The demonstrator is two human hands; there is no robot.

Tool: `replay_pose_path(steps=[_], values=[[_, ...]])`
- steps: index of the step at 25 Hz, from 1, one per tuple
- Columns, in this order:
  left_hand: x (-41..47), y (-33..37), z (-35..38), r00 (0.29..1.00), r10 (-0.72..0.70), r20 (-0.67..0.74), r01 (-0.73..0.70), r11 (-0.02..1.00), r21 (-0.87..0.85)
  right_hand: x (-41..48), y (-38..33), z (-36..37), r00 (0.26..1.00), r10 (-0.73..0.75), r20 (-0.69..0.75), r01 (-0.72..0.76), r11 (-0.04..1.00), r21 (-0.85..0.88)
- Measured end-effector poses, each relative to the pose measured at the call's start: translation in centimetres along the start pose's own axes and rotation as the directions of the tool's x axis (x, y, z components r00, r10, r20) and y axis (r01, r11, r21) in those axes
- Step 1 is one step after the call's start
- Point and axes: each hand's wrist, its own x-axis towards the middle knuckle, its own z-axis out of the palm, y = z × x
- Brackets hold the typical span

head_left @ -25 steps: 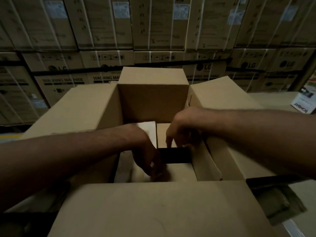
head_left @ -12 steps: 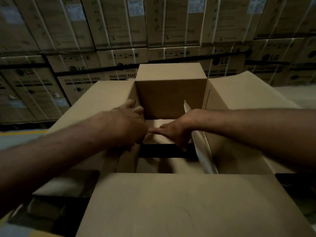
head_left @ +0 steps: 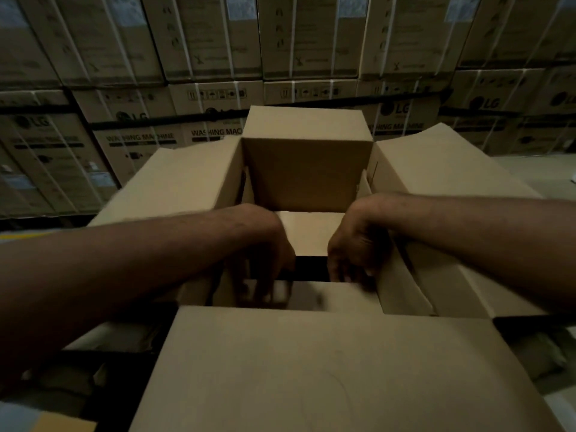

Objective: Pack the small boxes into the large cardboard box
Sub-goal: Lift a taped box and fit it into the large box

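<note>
The large cardboard box [head_left: 308, 173] stands before me with all its flaps spread; the near flap [head_left: 327, 369] fills the foreground. Inside lie small brown boxes: one at the far side [head_left: 307, 232], one nearer [head_left: 336, 296], with a dark gap between them. My left hand [head_left: 268, 266] reaches in from the left, its blurred fingers pointing down onto the nearer small box. My right hand [head_left: 352, 251] reaches in from the right, fingers hanging down at the gap's edge and touching that box. Neither hand visibly grips anything.
A loose cardboard panel [head_left: 402, 285] leans along the big box's inner right wall. Stacked washing-machine cartons [head_left: 149, 141] form a wall behind. Dark floor and crumpled packaging [head_left: 542, 353] lie beside the box at right and left.
Both hands have dropped from the box's upper opening down onto the small boxes inside. The view has shifted slightly left and closer.
</note>
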Motion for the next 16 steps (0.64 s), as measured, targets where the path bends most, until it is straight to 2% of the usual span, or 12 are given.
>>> replay_pose_path(steps=[3,7,10,13,16], values=[[0.0,-0.1,-0.1,0.998,0.062,0.011,-0.061,0.996,-0.064,-0.6,0.2,-0.7,1.000,-0.028,-0.011,0.029,0.993,0.117],[-1.3,-1.4,-0.4,0.991,0.088,-0.099,-0.107,0.973,-0.206,-1.5,0.3,-0.8,0.999,-0.039,0.031,0.031,0.976,0.216],[-1.9,-2.3,0.9,0.991,0.130,-0.043,-0.136,0.970,-0.202,-1.7,-0.2,-0.5,0.998,-0.047,0.031,0.040,0.980,0.194],[-2.0,-1.7,1.8,0.988,0.154,0.014,-0.150,0.976,-0.156,-1.6,-1.3,-0.2,0.999,-0.040,-0.017,0.041,0.995,0.088],[-2.8,-2.3,1.3,0.989,0.072,-0.133,-0.098,0.975,-0.200,-3.0,-1.2,-0.4,0.991,-0.057,-0.124,0.064,0.997,0.053]])
